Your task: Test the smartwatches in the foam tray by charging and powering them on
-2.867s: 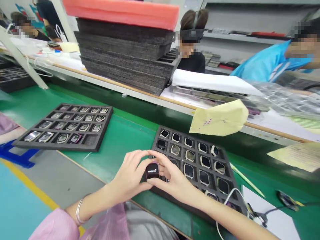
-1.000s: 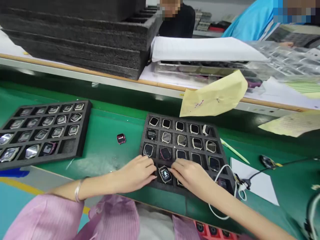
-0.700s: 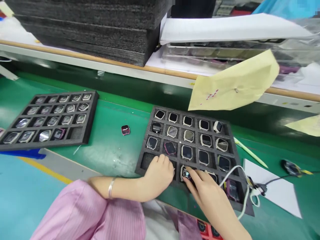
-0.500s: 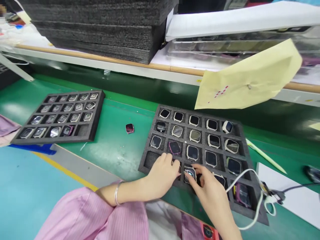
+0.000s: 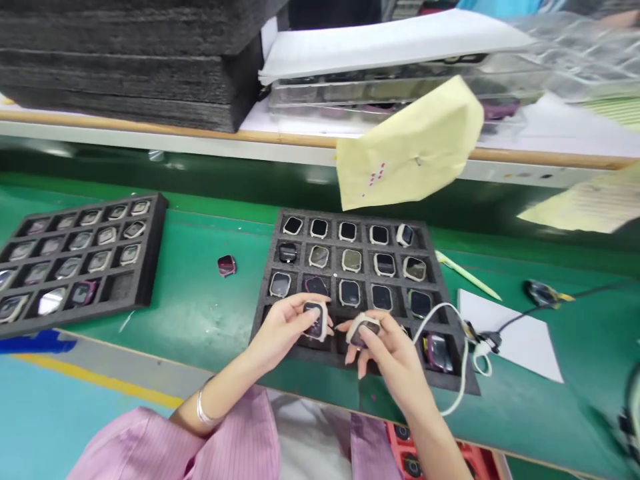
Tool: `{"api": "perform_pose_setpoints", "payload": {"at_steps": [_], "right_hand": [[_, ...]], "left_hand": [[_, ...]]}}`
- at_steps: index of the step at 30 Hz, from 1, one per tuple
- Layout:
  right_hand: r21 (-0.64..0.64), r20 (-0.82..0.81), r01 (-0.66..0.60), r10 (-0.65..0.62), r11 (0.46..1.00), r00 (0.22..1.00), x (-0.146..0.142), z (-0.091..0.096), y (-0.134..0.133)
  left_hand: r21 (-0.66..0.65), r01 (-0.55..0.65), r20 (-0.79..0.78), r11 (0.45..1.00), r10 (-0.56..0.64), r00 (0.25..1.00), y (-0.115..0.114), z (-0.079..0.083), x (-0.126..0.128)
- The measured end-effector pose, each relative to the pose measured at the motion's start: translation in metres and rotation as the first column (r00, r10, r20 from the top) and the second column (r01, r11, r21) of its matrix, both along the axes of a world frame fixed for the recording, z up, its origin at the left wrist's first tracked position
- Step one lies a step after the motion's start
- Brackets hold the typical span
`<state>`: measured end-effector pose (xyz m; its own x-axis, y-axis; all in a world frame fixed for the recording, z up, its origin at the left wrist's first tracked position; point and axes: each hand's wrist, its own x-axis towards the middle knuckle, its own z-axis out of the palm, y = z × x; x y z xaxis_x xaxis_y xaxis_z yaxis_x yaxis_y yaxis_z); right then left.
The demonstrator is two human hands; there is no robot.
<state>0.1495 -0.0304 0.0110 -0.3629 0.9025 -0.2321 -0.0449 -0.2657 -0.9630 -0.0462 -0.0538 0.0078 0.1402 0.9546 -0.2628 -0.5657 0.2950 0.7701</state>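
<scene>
1. The left hand [image 5: 280, 328] pinches a watch case [image 5: 316, 319] between thumb and fingers. The case is a rounded square with a beige rim and a glossy dark face, and it is held over the near row of the foam tray [image 5: 300, 352].
2. The right hand [image 5: 387, 350] grasps a second watch case [image 5: 364, 330] of the same make, just beside the first with a narrow gap between them.
3. The foam tray is dark and coarse-grained, cut into square pockets, most of them filled. Its near rim lies close to the counter's near edge.
4. A strip of green counter [image 5: 200, 313] separates this tray from a second foam tray [image 5: 150, 267] at the left edge. Only a loose pink case [image 5: 227, 265] lies in that strip.
5. The right side is crowded. A white cable [image 5: 462, 367] loops over the tray's near right corner, and a white sheet [image 5: 510, 337] and a pale pen [image 5: 467, 275] lie just past the right rim.
6. On the far side, a limp yellow paper [image 5: 407, 153] hangs from the shelf [image 5: 280, 139] edge. Dark foam slabs [image 5: 125, 60] are stacked on the shelf at the far left.
</scene>
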Motion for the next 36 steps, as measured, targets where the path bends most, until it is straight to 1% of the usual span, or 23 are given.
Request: {"api": "perform_pose_setpoints", "payload": {"at_steps": [3, 5, 7, 9, 12, 14, 16, 18, 24, 30, 34, 36], "right_hand": [[-0.113, -0.131, -0.061, 0.046, 0.992, 0.990, -0.002, -0.003, 0.000], [-0.161, -0.262, -0.113, 0.067, 0.980, 0.963, -0.001, -0.007, 0.002], [-0.192, -0.389, -0.162, 0.077, 0.968, 0.918, 0.002, -0.012, 0.005], [-0.198, -0.461, -0.175, 0.066, 0.965, 0.885, 0.003, -0.016, 0.006], [-0.180, -0.497, -0.150, 0.042, 0.972, 0.866, 0.004, -0.021, 0.004], [-0.168, -0.503, -0.139, 0.036, 0.976, 0.863, 0.004, -0.023, 0.003], [-0.163, -0.505, -0.139, 0.038, 0.977, 0.862, 0.005, -0.023, 0.002], [-0.165, -0.502, -0.134, 0.034, 0.977, 0.864, 0.006, -0.024, 0.002], [-0.176, -0.459, -0.127, 0.033, 0.976, 0.888, 0.006, -0.025, 0.000], [-0.149, -0.380, -0.082, 0.019, 0.985, 0.925, 0.002, -0.021, -0.003], [-0.142, -0.376, -0.070, 0.012, 0.987, 0.927, 0.002, -0.021, -0.004], [-0.143, -0.380, -0.068, 0.009, 0.987, 0.925, 0.002, -0.021, -0.005]], "left_hand": [[-0.093, 0.015, -0.031, 0.996, -0.018, 0.999, -0.002, 0.001, 0.001], [-0.101, 0.035, -0.111, 0.994, -0.046, 0.993, -0.004, 0.002, 0.004], [-0.067, 0.060, -0.226, 0.996, -0.073, 0.971, -0.007, 0.002, 0.008], [-0.026, 0.061, -0.344, 0.998, -0.066, 0.937, -0.009, -0.001, 0.012], [0.028, 0.017, -0.501, 0.999, 0.000, 0.866, -0.011, -0.006, 0.017], [0.068, 0.003, -0.562, 0.998, 0.036, 0.827, -0.012, -0.010, 0.019], [0.088, 0.008, -0.579, 0.996, 0.045, 0.814, -0.012, -0.013, 0.020], [0.080, 0.020, -0.575, 0.997, 0.030, 0.817, -0.012, -0.014, 0.020], [0.057, 0.066, -0.566, 0.996, -0.022, 0.824, -0.013, -0.013, 0.020], [0.056, 0.096, -0.513, 0.994, -0.053, 0.857, -0.016, -0.014, 0.021], [0.072, 0.091, -0.498, 0.993, -0.043, 0.866, -0.016, -0.014, 0.020], [0.060, 0.103, -0.498, 0.993, -0.060, 0.865, -0.016, -0.014, 0.020]]}}
